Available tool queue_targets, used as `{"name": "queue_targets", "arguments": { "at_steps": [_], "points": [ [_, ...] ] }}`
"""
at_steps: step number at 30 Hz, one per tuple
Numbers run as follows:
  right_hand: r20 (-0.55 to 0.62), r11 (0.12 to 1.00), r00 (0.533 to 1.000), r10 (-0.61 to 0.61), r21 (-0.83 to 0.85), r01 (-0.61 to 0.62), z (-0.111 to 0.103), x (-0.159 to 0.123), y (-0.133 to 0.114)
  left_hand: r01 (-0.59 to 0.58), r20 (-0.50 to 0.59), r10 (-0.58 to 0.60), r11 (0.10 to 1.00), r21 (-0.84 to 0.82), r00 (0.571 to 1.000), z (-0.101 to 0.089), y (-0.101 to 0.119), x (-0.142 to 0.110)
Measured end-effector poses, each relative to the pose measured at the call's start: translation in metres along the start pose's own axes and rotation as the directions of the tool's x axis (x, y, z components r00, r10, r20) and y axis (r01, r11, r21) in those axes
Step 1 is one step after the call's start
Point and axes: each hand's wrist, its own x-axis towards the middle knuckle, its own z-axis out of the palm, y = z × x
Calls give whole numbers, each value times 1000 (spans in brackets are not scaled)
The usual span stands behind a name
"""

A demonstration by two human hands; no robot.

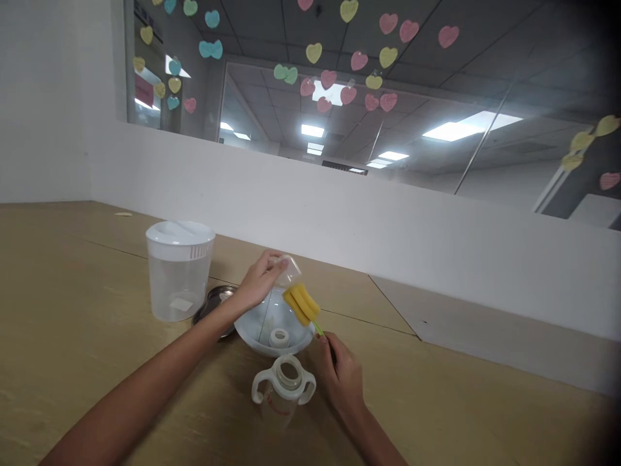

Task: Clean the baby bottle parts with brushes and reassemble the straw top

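Nearest the camera, the person's bare left forearm (140, 395) rises from the lower left and the right forearm (376, 437) from the lower right. The left hand (259, 283) has its fingers (272, 262) curled closely around a clear plastic bottle (290, 272), which is tilted with its open end angled down and to the right. The right hand (342, 378) has its fingers (326, 343) pinched narrowly on the thin green handle (316, 327) of a bottle brush (301, 304). The brush's yellow sponge head sits at the bottle's open end and seems partly inside, though how far cannot be told. Both hands are held just above a shallow white bowl (286, 351), and a white plastic ring (279, 336) lies inside it. Just below the bowl, near the right hand, stands a clear feeding bottle (284, 391) with two white handles and an open top. To the left, a dark metal lid (211, 303) lies partly hidden behind the left forearm, beside a clear container with a white top (179, 275). All of this rests on a tan counter (72, 323). Beyond it rises a low white partition (388, 252), topped by a glass panel (412, 155) dotted with pink, yellow, green and blue paper hearts (388, 57).
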Motion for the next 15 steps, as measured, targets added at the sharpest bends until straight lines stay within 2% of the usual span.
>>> {"name": "queue_targets", "arguments": {
  "at_steps": [2, 5, 10, 12, 15],
  "points": [
    [-14, 999, 1000, -23, -27, 22, 2, -1, 2, -3, 67, 4, 1000, -14, 998, 10, 5, -6],
    [-53, 997, 997, -49, -67, 45, 4, -2, 4, -71, 89, 67, 997, 34, 994, 17, 12, -13],
    [-163, 995, 984, -64, -86, 51, 2, 0, 4, -108, 84, 101, 991, 82, 991, 8, 19, -15],
    [-198, 994, 978, -66, -96, 48, 1, 1, 4, -121, 185, 105, 989, 81, 977, 4, 22, -17],
    [-208, 993, 974, -87, -100, 67, -1, 1, 3, -178, 422, 133, 981, 71, 897, 3, 28, -22]
  ]
}}
